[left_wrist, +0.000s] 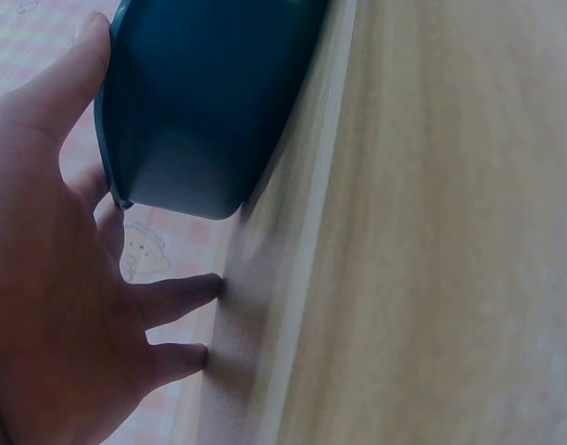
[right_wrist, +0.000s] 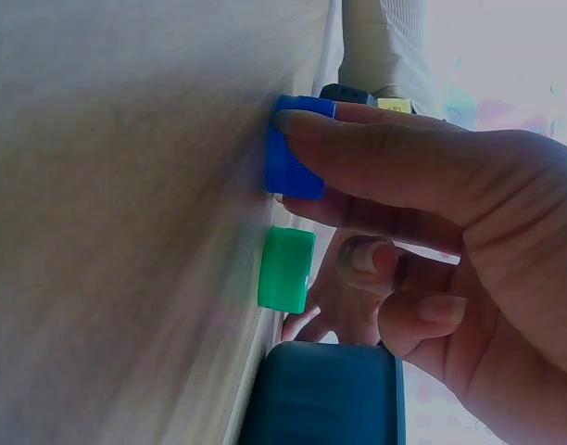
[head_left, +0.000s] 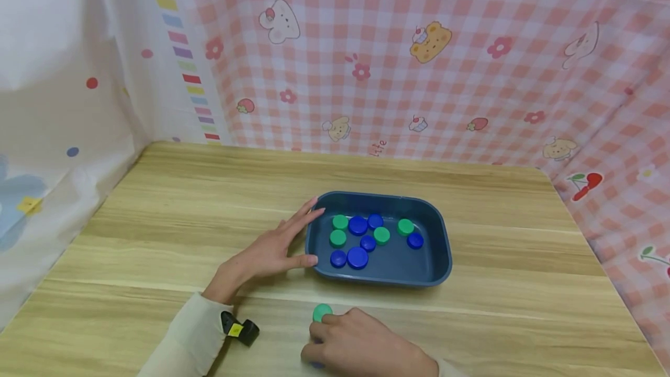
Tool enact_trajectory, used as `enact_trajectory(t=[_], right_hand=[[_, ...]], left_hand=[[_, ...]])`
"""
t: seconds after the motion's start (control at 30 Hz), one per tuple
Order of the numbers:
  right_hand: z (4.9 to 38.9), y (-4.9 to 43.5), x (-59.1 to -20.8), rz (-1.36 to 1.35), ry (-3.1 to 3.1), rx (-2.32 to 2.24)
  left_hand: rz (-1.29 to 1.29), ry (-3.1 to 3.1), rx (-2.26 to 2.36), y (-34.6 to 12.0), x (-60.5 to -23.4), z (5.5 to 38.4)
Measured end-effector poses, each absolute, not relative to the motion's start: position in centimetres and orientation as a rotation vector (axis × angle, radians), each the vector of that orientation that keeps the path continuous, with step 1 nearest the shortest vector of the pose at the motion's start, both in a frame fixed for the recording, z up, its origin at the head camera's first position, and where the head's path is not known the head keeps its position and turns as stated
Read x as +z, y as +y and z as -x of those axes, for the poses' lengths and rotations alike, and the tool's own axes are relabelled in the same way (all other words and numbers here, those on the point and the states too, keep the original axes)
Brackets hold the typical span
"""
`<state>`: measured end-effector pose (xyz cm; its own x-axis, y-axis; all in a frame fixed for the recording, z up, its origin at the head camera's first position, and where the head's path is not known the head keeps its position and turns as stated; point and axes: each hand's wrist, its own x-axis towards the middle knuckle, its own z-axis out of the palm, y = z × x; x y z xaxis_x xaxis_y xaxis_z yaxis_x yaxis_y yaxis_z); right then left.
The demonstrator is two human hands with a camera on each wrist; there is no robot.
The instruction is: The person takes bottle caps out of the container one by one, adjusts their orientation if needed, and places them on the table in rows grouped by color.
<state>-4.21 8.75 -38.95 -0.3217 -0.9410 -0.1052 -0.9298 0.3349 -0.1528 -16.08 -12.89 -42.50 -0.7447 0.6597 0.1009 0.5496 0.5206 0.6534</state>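
Observation:
My left hand point(head_left: 266, 251) rests at the left end of a dark blue rectangular tray point(head_left: 400, 267), fingers spread and nearly straight. In the left wrist view, its thumb lies along the tray's rim and two fingertips reach down to the tabletop. In front of the tray, my right hand point(head_left: 366, 343) pinches a blue bottle cap point(right_wrist: 297, 153) between thumb and fingers, low at the tabletop. From the head view, that cap is mostly hidden under the hand. A green bottle cap point(head_left: 321, 311) sits on the table just beyond the right hand's fingers.
Inside the tray lie several green caps point(head_left: 405, 227) and several blue caps point(head_left: 358, 258), two of the blue ones larger. The wooden table point(head_left: 502, 307) meets a pink checked curtain point(head_left: 387, 103) at the back. A black wrist device point(head_left: 242, 329) sits on the left sleeve.

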Motion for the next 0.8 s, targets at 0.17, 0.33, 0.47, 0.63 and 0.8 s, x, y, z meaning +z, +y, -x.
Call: enact_trajectory(t=[0.17, 0.33, 0.47, 0.63, 0.8], right_hand=[[4.3, 8.8, -39.0, 1.716, 2.412, -0.095], [4.3, 8.9, -39.0, 1.709, 2.424, -0.13], [4.4, 8.9, -38.8, 1.678, 2.425, -0.162], [4.3, 9.3, -38.0, 1.661, 2.445, -0.171], [4.2, 10.3, -36.6, 1.69, 2.568, -0.19]], left_hand=[[-1.04, 2.601, 1.022, -12.8, -42.4, 16.1], [-1.043, 2.6, 1.021, -12.8, -42.4, 16.1], [-1.038, 2.604, 1.013, -12.9, -42.5, 16.1], [-1.032, 2.601, 1.021, -12.9, -42.6, 16.1], [-1.019, 2.6, 1.025, -12.8, -42.6, 16.1]])
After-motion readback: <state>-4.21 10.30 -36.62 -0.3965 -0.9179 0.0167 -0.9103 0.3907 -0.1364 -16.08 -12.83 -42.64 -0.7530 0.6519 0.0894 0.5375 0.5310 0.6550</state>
